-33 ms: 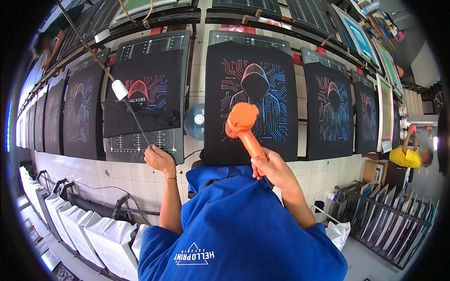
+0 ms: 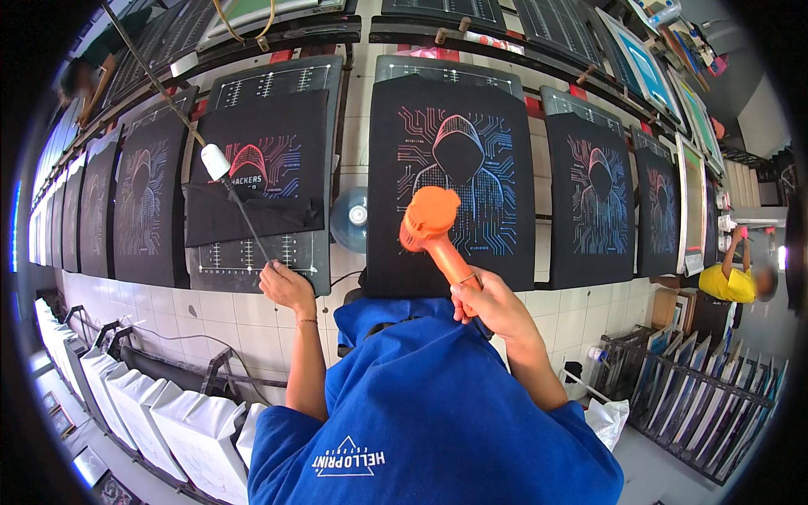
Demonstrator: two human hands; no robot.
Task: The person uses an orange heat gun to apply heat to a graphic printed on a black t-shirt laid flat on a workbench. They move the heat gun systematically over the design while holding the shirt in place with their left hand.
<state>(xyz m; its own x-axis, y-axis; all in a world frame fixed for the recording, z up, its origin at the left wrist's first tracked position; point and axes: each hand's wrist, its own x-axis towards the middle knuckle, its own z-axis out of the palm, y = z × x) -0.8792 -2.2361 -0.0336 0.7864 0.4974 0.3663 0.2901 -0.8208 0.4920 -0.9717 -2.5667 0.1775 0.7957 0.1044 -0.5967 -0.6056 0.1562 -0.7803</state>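
My right hand point(image 2: 492, 305) is wrapped round the handle of an orange hair dryer point(image 2: 433, 223). The dryer's head hangs over the lower part of a black T-shirt point(image 2: 509, 109), which lies stretched on a printing board and bears a red-and-blue hooded figure print. My left hand point(image 2: 288, 286) pinches a dark cord point(image 2: 251, 227) at the near edge of the board point(image 2: 286, 251) to the left. That cord runs up to a white plug connector point(image 2: 215, 162). Beneath the connector, another black T-shirt point(image 2: 210, 126) is partly folded back over its print.
More shirts on boards stand in rows at left point(image 2: 151, 185) and right point(image 2: 589, 194). A blue water jug point(image 2: 349, 220) sits between two boards. A rack of screen frames point(image 2: 707, 404) is at lower right, where a person in yellow point(image 2: 728, 282) also shows. White-covered boards point(image 2: 189, 425) line the lower left.
The head of the hair dryer has tilted slightly to the left over the shirt. My left hand stays in place on the cord.
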